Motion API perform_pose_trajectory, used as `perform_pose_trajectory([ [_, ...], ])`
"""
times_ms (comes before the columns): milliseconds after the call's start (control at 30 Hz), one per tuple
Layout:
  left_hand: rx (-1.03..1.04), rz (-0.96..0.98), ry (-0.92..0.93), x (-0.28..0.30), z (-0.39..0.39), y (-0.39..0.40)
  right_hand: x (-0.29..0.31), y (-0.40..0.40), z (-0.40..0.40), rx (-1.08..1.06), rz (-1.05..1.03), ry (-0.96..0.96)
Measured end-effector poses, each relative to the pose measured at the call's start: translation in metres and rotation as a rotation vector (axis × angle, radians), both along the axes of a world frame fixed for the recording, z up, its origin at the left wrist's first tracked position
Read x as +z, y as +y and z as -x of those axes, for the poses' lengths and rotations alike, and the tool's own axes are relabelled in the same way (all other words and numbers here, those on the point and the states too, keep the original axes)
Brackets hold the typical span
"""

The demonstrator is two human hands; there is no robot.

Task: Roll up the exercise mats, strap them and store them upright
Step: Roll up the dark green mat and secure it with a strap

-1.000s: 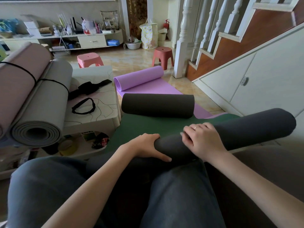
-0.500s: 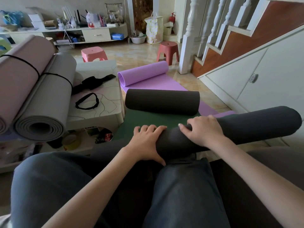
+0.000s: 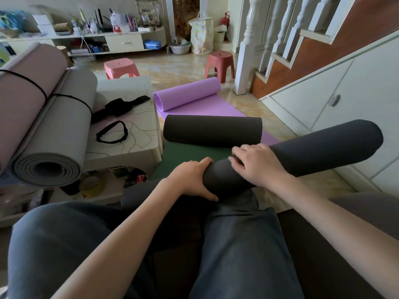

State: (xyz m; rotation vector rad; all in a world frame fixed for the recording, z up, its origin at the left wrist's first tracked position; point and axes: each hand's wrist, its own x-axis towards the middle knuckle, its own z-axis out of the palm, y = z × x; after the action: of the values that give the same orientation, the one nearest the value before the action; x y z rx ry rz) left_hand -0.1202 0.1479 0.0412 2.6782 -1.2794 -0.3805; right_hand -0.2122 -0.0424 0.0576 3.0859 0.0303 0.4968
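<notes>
Since half a second back your left hand [image 3: 192, 180] has slid round the near side of the dark grey mat roll [image 3: 302, 152], thumb now underneath and fingers curled over the top, so it's properly clamped on. Your right hand [image 3: 257, 167] sits on top of the same roll just beside it, fingers bent and pressing it down. That roll lies across your lap at centre frame, its far end sticking out to the right.

Looks to me like you're at the tighten-and-hold stage, rolling done but no strap on yet. Next you'll want one hand keeping it pinched while the other reaches left for the black strap loop [image 3: 112, 132] on the white table [image 3: 138, 145]. Two strapped rolls, pink [image 3: 23, 100] and light grey [image 3: 56, 137], lie at left; the black-and-green [image 3: 212, 130] and purple [image 3: 187, 93] mats ahead are only half rolled.
</notes>
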Motion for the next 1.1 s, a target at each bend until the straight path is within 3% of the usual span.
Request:
perform_pose_trajectory([
  [300, 0.004, 0.031, 0.078, 0.000, -0.004, -0.003, 0.013, -0.008, 0.025, -0.092, 0.286, 0.468],
  [400, 0.061, 0.052, 0.135, -0.005, -0.003, 0.000, 0.012, -0.002, 0.020, -0.118, 0.358, 0.427],
  [600, 0.063, -0.062, -0.100, -0.014, 0.015, 0.019, 0.019, 0.001, 0.011, -0.060, 0.353, 0.460],
  [767, 0.028, 0.041, -0.127, -0.005, 0.023, 0.020, 0.040, 0.002, 0.021, 0.005, 0.393, 0.488],
  [1100, -0.045, -0.002, 0.057, 0.042, 0.040, 0.032, 0.094, 0.013, 0.042, 0.077, 0.323, 0.685],
])
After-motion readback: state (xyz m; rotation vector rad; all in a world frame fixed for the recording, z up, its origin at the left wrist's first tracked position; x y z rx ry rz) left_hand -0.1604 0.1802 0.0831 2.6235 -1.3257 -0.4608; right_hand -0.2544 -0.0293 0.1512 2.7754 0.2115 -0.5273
